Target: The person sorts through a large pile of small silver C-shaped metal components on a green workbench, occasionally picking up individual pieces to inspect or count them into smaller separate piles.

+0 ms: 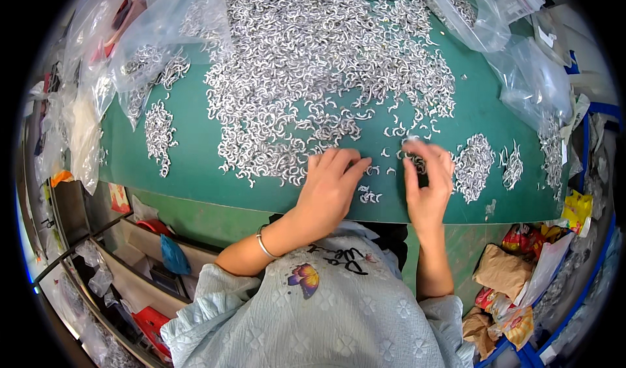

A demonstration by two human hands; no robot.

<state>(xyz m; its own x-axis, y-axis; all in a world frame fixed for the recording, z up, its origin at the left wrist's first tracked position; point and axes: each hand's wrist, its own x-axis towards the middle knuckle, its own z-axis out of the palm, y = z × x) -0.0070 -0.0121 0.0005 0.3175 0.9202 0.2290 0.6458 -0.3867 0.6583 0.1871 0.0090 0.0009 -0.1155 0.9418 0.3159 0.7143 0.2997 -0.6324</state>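
Note:
Small silver-grey curved metal pieces (pixel 313 48) cover much of the green table (pixel 274 201) in a broad heap. At the heap's near edge is my left hand (pixel 332 182), its thumb and fingers drawn together in a pinch. Whatever lies between those fingertips is too small to make out. A few loose curved pieces (pixel 370 195) lie just right of it. My right hand (pixel 430 182) hovers over the table farther right, slightly blurred, thumb and curled fingers apart. Beside it sits a small pile of the same pieces (pixel 474 167).
Smaller piles lie at the left (pixel 158 136) and right (pixel 512 166). Clear plastic bags (pixel 173 32) with more pieces rest on the table's left side; other clear bags (pixel 531 74) are at the right. Below the table's right edge are packets and a brown paper bag (pixel 502 269); shelving (pixel 140 263) stands lower left.

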